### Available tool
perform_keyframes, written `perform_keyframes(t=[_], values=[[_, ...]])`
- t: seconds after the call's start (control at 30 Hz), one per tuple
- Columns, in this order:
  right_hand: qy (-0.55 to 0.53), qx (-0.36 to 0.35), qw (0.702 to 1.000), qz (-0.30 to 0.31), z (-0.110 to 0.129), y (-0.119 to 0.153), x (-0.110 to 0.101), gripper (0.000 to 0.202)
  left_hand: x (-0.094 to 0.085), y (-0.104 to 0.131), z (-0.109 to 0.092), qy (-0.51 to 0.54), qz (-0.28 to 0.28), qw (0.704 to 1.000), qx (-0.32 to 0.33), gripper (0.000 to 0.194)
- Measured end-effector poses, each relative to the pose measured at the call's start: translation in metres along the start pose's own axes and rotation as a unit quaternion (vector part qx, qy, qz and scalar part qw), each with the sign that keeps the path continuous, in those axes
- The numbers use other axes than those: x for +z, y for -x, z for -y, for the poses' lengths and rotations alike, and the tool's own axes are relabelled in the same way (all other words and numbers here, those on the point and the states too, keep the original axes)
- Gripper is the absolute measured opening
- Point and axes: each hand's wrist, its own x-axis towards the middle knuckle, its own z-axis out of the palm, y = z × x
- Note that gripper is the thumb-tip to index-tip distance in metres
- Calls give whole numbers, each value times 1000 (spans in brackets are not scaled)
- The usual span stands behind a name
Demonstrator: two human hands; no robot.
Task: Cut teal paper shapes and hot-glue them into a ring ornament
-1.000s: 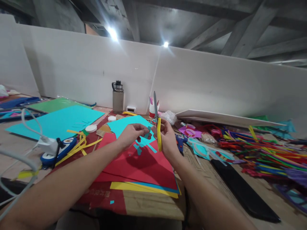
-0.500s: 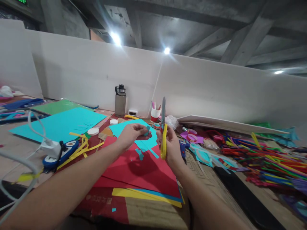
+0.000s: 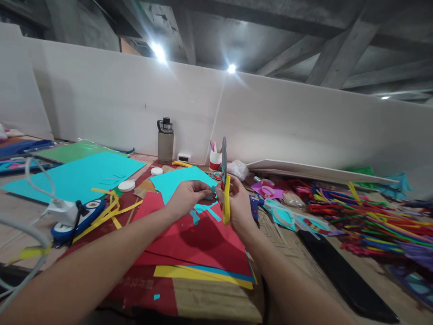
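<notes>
Between the fingers of my left hand (image 3: 191,196) is a small turquoise paper piece (image 3: 213,191), pinched at its edge. My right hand (image 3: 238,203) is closed round the yellow-handled scissors (image 3: 226,203), whose blades point up; its fingertips come up close to the same paper piece, and I cannot tell if they touch it. Below both hands lie red paper sheets (image 3: 203,253) with turquoise scraps (image 3: 195,217) on top. A turquoise sheet (image 3: 176,178) lies just beyond, partly hidden by my left hand.
A water bottle (image 3: 165,142) and a cup of pens (image 3: 215,159) stand by the white partition. To the right lie a blue glue gun (image 3: 256,203), a black slab-shaped object (image 3: 341,275) and many coloured pipe cleaners (image 3: 379,221). At left are a power strip (image 3: 79,219) and yellow paper strips (image 3: 111,210).
My hands have come together, the left moving right with the paper piece until it is near the right fingertips. The scissors stay in my right hand. The view has shifted slightly.
</notes>
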Motion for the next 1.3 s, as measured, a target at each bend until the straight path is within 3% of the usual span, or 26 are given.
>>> perform_keyframes(t=[0.63, 0.83, 0.93, 1.17, 1.3], values=[[-14, -19, 1000, -20, -7, 0, 3, 44, 6, 5, 2, 12, -14, 1000, -24, 31], [5, -7, 1000, 9, 5, 2, 5, 46, -3, 2, -6, 13, -2, 999, -30, 30], [71, -10, 997, 32, 12, 4, 2, 42, -13, -4, -8, 13, -7, 1000, -13, 30], [210, -28, 966, 151, 6, 4, -5, 32, -28, -9, -19, 9, -18, 999, 43, 33], [248, -18, 951, 182, 4, 5, -7, 30, -28, -9, -25, 11, -42, 998, 46, 36]])
